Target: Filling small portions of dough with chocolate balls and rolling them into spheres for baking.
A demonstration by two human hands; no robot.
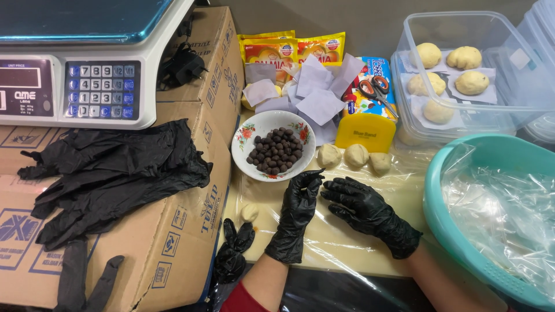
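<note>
Up top, yellow packets [292, 49] behind paper squares [315, 98], blue box [370, 95] right.

We see our left hand [298, 199] in a black glove, raised on its forearm with the palm turned toward the right and the fingertips [309, 176] drawn together in a pinch. Our right hand [361, 205], gloved in black too, lies low and palm down, fingers curled and pointing left, just beside the other. Both forearms are bare below the cuffs.

Yellow-red pouches [292, 49] stand behind a blue-yellow box [370, 104]; brown cartons [173, 231] carry a scale's dark screen [20, 84].
</note>
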